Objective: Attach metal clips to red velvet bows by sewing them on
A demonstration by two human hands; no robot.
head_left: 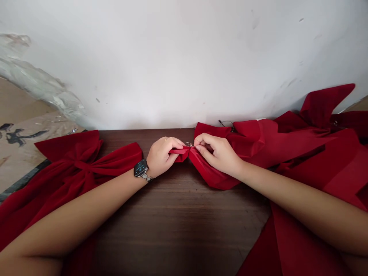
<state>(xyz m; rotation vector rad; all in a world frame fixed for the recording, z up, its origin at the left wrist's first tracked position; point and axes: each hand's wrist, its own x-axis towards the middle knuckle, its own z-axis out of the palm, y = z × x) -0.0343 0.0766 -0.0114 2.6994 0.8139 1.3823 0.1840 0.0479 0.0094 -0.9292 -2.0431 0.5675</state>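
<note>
left hand (pixel 165 156) pinches red velvet fold (pixel 179 154) | right hand (pixel 218 153) on small metal clip (pixel 189 144), probably

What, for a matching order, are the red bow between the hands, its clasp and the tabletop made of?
The red bow looks like velvet: deep, soft matte pile with sheen along folds. The clasp looks like silvery metal, going by its bright glint. The tabletop looks like dark wood or laminate, with fine straight grain and low sheen.
</note>
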